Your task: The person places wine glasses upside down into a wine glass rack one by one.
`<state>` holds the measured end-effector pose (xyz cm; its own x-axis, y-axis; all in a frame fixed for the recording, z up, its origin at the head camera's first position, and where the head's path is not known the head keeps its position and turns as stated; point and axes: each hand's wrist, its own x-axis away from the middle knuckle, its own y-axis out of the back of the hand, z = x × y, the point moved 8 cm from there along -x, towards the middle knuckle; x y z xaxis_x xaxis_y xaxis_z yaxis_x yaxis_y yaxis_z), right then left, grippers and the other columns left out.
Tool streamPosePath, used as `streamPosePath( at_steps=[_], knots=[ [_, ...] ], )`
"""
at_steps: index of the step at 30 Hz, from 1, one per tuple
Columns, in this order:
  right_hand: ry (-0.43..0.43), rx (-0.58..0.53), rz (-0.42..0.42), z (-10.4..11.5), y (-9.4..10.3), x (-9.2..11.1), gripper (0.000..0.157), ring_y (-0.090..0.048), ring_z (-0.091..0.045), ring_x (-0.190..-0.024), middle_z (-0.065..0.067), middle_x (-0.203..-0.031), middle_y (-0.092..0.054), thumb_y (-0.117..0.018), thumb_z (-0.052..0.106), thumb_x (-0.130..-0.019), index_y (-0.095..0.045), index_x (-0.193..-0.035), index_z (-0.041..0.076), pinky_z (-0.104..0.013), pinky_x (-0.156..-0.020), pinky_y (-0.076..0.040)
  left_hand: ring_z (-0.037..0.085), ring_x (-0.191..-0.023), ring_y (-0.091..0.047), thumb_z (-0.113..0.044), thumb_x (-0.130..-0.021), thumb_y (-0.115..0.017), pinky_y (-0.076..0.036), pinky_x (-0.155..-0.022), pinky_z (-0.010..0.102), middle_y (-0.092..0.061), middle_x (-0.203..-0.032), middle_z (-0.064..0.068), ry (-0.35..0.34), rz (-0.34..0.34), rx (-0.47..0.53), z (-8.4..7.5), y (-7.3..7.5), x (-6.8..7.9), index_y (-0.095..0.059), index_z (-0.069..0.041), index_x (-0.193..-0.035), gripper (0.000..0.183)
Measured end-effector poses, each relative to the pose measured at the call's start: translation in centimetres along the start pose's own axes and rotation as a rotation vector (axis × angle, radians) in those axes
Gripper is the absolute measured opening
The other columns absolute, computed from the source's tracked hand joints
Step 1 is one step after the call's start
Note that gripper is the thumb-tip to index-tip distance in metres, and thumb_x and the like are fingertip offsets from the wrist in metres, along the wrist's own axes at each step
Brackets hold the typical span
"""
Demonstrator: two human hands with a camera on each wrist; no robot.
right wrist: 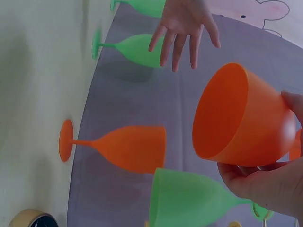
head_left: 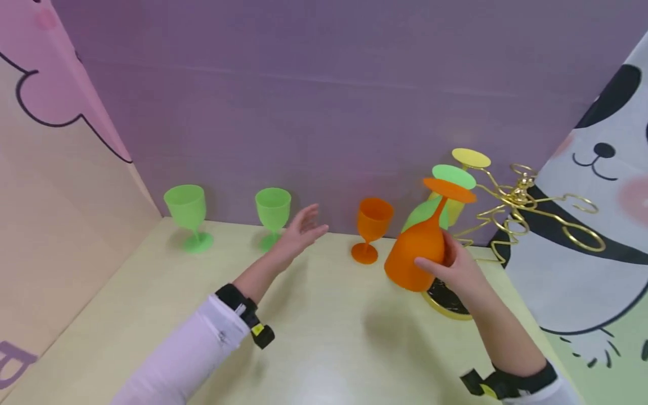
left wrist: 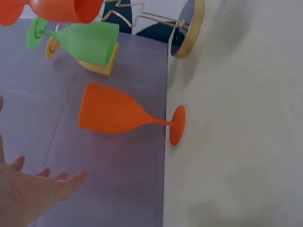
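Note:
My right hand [head_left: 458, 267] grips the bowl of an orange goblet [head_left: 416, 253], tilted upside down with its foot up, in front of a gold wire glass rack [head_left: 518, 194]. On the rack hang an inverted green goblet [head_left: 454, 176] and a yellow one [head_left: 471, 158], both partly hidden behind the held goblet. My left hand [head_left: 298, 232] is in the air with fingers spread, holding nothing; it overlaps the edge of a standing green goblet [head_left: 273, 208] in the head view. Between my hands a second orange goblet [head_left: 374, 219] stands upright on the table.
Another green goblet [head_left: 185, 205] stands upright at the far left of the table [head_left: 324, 337]. A purple backdrop [head_left: 324, 124] rises right behind the row of goblets. The rack's round dark base [head_left: 445, 297] with a gold rim sits near the table's right edge.

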<state>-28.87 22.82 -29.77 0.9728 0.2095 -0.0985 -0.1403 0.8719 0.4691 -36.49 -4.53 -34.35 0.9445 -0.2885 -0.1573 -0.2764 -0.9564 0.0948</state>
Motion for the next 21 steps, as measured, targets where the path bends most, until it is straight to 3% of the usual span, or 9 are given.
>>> streamPosePath(
  at_steps=[4,7,10,12,17,21],
  knots=[
    [-0.006,0.009,-0.027,-0.4,1.1,0.2,0.072,-0.043,-0.023,-0.113,-0.012,-0.133,-0.039,-0.058,0.031,-0.089,-0.017,-0.145,0.013,-0.027,-0.093,-0.042,0.024,-0.133,-0.021,-0.046,-0.078,-0.068,-0.03,-0.104,0.054,-0.015,-0.152,0.0,-0.067,0.05,-0.299,-1.3,-1.1,-1.9,-0.017,-0.036,-0.143,0.083],
    [-0.007,0.027,-0.054,-0.8,2.1,0.4,0.07,-0.043,-0.021,-0.111,-0.011,-0.132,-0.039,-0.056,0.032,-0.09,-0.017,-0.145,0.013,-0.037,-0.097,-0.04,0.024,-0.136,-0.013,-0.047,-0.074,-0.072,-0.026,-0.103,0.06,-0.006,-0.153,-0.002,-0.161,0.126,-0.497,-2.3,-2.9,-3.1,-0.013,-0.038,-0.144,0.092],
    [-0.013,0.033,-0.07,-1.3,2.8,0.4,0.07,-0.042,-0.022,-0.111,-0.013,-0.132,-0.038,-0.055,0.033,-0.091,-0.017,-0.145,0.012,-0.05,-0.099,-0.035,0.024,-0.137,-0.006,-0.048,-0.07,-0.074,-0.022,-0.105,0.06,-0.001,-0.153,-0.002,-0.255,0.195,-0.675,-2.8,-4.6,-3.9,-0.01,-0.034,-0.145,0.1],
    [-0.017,0.036,-0.077,-1.7,3.0,0.3,0.07,-0.042,-0.023,-0.111,-0.014,-0.132,-0.038,-0.056,0.033,-0.09,-0.017,-0.145,0.012,-0.052,-0.1,-0.034,0.024,-0.137,-0.004,-0.05,-0.068,-0.075,-0.02,-0.107,0.059,-0.001,-0.153,0.001,-0.31,0.216,-0.784,-3.0,-5.6,-4.4,-0.009,-0.03,-0.146,0.104],
    [-0.047,0.034,-0.102,-2.5,3.7,0.1,0.075,-0.038,-0.03,-0.115,-0.019,-0.136,-0.034,-0.056,0.035,-0.09,-0.013,-0.145,0.009,-0.056,-0.101,-0.031,0.027,-0.137,-0.001,-0.054,-0.067,-0.074,-0.012,-0.112,0.052,-0.001,-0.153,0.009,-0.365,0.251,-0.964,-3.0,-7.7,-5.4,-0.007,-0.024,-0.146,0.108],
    [-0.082,0.033,-0.121,-3.2,4.5,0.3,0.079,-0.033,-0.036,-0.119,-0.023,-0.139,-0.029,-0.056,0.037,-0.09,-0.008,-0.146,0.008,-0.061,-0.102,-0.026,0.029,-0.138,0.002,-0.056,-0.067,-0.072,-0.007,-0.113,0.05,0.0,-0.153,0.01,-0.342,0.269,-1.027,-2.7,-9.0,-6.7,-0.004,-0.024,-0.147,0.109]
  ],
)
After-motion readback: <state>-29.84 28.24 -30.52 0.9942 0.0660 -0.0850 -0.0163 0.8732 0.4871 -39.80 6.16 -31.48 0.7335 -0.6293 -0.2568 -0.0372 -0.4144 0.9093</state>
